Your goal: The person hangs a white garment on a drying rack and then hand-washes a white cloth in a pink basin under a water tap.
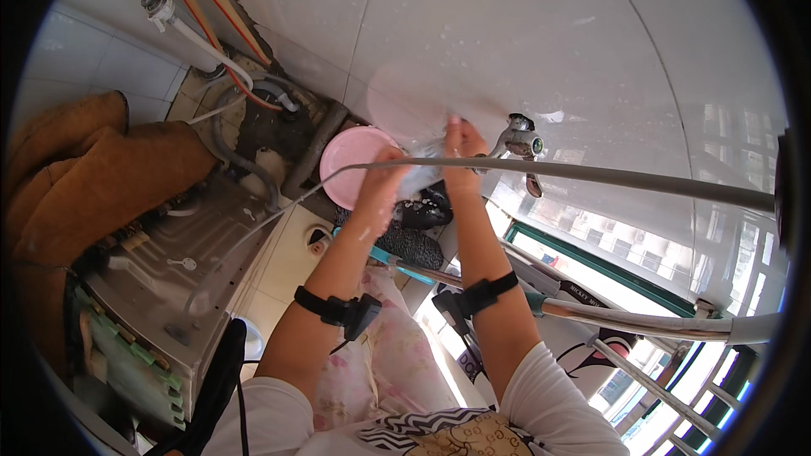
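My left hand (384,183) and my right hand (461,145) are raised near the tiled wall, with a pale, see-through, blurred thing (423,172) between them; it may be plastic or running water. Droplets and foam mark both forearms. A metal faucet (523,142) juts from the wall just right of my right hand. A pink plastic basin (348,171) lies beyond and left of my left hand. Below the hands are a wet black object (427,209) and dark speckled fabric (412,246). The fingers of both hands are partly hidden by blur.
A grey pole (608,177) crosses the view in front of the hands. At left, a brown cloth (114,177) covers part of a metal appliance panel (171,259). Hoses (218,120) run to a floor drain. Metal rails (640,323) and a window stand at right.
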The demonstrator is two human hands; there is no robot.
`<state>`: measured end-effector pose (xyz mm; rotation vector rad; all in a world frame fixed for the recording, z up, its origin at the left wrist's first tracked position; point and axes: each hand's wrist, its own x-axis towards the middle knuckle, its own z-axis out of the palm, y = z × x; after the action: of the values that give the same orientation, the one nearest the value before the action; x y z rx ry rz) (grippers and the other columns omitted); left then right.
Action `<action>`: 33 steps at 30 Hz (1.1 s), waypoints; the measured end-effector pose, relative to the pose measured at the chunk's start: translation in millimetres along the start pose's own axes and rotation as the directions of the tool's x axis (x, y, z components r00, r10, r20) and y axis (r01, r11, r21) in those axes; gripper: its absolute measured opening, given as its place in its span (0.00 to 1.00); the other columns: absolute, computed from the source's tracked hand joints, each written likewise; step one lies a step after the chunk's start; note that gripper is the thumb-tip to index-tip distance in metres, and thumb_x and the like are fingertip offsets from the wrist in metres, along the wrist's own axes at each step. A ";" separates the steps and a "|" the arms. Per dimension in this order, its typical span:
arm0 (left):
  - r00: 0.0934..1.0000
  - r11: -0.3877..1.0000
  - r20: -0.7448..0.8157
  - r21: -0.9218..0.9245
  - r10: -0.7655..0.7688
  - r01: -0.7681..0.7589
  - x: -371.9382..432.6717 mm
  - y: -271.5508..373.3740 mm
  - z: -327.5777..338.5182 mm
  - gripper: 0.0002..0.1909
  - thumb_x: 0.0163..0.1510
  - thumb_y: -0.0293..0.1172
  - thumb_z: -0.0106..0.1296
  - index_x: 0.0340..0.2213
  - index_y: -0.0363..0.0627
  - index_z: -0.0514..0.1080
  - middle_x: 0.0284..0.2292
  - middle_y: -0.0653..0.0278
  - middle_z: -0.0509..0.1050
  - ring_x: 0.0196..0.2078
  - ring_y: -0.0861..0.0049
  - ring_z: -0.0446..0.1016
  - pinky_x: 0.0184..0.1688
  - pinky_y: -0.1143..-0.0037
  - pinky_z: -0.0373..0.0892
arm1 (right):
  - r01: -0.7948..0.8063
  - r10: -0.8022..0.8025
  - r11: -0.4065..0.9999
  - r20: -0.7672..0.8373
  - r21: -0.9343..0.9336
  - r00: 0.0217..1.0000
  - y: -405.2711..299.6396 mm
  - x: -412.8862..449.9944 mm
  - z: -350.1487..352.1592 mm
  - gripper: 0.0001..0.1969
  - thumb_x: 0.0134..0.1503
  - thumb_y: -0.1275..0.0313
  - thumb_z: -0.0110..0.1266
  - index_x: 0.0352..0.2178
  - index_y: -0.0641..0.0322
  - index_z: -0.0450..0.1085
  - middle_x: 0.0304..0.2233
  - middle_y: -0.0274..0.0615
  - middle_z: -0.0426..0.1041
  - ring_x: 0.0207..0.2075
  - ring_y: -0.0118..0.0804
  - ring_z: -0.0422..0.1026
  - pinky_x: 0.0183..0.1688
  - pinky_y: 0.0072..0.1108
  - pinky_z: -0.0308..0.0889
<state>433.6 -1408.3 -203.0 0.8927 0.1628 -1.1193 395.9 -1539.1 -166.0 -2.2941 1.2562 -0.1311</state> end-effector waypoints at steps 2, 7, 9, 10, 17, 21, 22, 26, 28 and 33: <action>0.990 0.975 -0.032 0.183 0.137 -0.129 4.9 3.1 -7.1 0.13 0.45 0.30 0.48 0.35 0.40 0.64 0.29 0.67 0.66 0.32 0.88 0.61 0.32 0.85 0.58 | -0.139 0.054 0.628 0.136 0.766 0.989 19.5 -2.4 -3.7 0.12 0.53 0.65 0.41 0.24 0.63 0.65 0.21 0.35 0.66 0.24 0.28 0.65 0.27 0.20 0.59; 0.923 0.782 0.106 0.571 -0.371 0.249 6.3 34.7 6.7 0.15 0.45 0.32 0.49 0.36 0.42 0.63 0.30 0.65 0.67 0.35 0.82 0.67 0.34 0.79 0.64 | -0.273 0.105 0.152 0.259 0.950 0.960 29.3 -24.7 -24.3 0.13 0.52 0.66 0.45 0.33 0.65 0.62 0.26 0.32 0.64 0.29 0.22 0.63 0.33 0.15 0.59; 0.968 0.981 0.170 -0.025 -0.187 0.194 -1.8 45.3 33.0 0.14 0.46 0.33 0.48 0.36 0.42 0.64 0.30 0.66 0.68 0.34 0.83 0.66 0.34 0.80 0.62 | -0.162 0.039 0.797 0.217 0.582 0.975 36.8 -32.1 -27.4 0.15 0.51 0.67 0.46 0.37 0.68 0.61 0.28 0.34 0.65 0.31 0.24 0.63 0.36 0.15 0.58; 0.970 0.995 0.238 -0.062 -0.059 0.076 5.4 34.3 35.5 0.11 0.47 0.34 0.47 0.33 0.44 0.65 0.29 0.71 0.67 0.32 0.84 0.65 0.32 0.81 0.61 | -0.059 -0.022 0.801 0.127 0.596 0.992 38.0 -37.4 -17.7 0.16 0.50 0.67 0.47 0.38 0.69 0.61 0.29 0.37 0.65 0.32 0.25 0.63 0.36 0.16 0.58; 0.995 0.973 0.009 0.208 0.098 -0.098 14.3 9.3 24.8 0.09 0.46 0.33 0.48 0.28 0.42 0.64 0.21 0.70 0.65 0.22 0.89 0.62 0.23 0.84 0.58 | -0.349 0.091 0.670 0.394 0.656 0.915 47.4 -44.7 -2.2 0.14 0.49 0.69 0.47 0.34 0.70 0.62 0.23 0.33 0.66 0.25 0.22 0.61 0.30 0.16 0.57; 0.905 0.893 -0.187 0.324 0.383 -0.311 17.4 24.5 0.0 0.05 0.45 0.28 0.47 0.25 0.40 0.65 0.20 0.70 0.66 0.23 0.87 0.64 0.25 0.84 0.60 | -0.395 0.037 0.217 0.396 0.893 0.917 4.8 -45.3 -24.4 0.13 0.50 0.69 0.44 0.38 0.62 0.61 0.35 0.38 0.66 0.36 0.30 0.65 0.38 0.20 0.60; 0.930 0.940 -0.185 0.188 0.317 -0.283 15.9 26.5 5.0 0.06 0.44 0.29 0.44 0.25 0.40 0.65 0.21 0.67 0.67 0.26 0.80 0.66 0.30 0.82 0.61 | -0.498 -0.086 -0.211 0.492 0.841 0.867 24.0 -38.8 -20.2 0.14 0.52 0.64 0.40 0.39 0.57 0.60 0.41 0.38 0.63 0.42 0.34 0.63 0.42 0.26 0.60; 0.976 0.865 -0.061 -0.478 -0.209 0.155 22.6 -5.2 9.1 0.14 0.45 0.33 0.39 0.32 0.36 0.64 0.29 0.57 0.69 0.31 0.64 0.69 0.36 0.69 0.66 | -0.510 0.005 -0.301 0.536 0.806 0.844 50.1 -23.8 -3.5 0.16 0.54 0.55 0.36 0.37 0.54 0.60 0.36 0.39 0.66 0.40 0.39 0.64 0.41 0.31 0.61; 0.987 0.840 0.114 -0.519 -0.114 0.157 37.2 -31.9 -31.0 0.15 0.46 0.34 0.39 0.34 0.38 0.63 0.31 0.58 0.69 0.33 0.66 0.69 0.36 0.70 0.66 | -0.555 0.018 -0.172 0.566 0.814 0.824 10.1 -38.4 11.1 0.15 0.54 0.57 0.37 0.35 0.53 0.61 0.34 0.39 0.66 0.37 0.39 0.65 0.39 0.29 0.62; 0.997 0.813 0.064 -0.582 0.047 -0.001 27.4 -53.9 19.0 0.14 0.49 0.39 0.39 0.35 0.44 0.62 0.34 0.64 0.67 0.35 0.75 0.68 0.34 0.73 0.67 | -0.168 0.076 0.810 0.184 0.561 0.980 19.4 -29.1 9.7 0.15 0.50 0.64 0.44 0.35 0.66 0.60 0.29 0.46 0.66 0.29 0.41 0.67 0.33 0.26 0.63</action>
<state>395.7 -1448.3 -234.1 0.2976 0.4084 -0.9915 367.9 -1520.2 -179.1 -1.6619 1.0931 -0.2477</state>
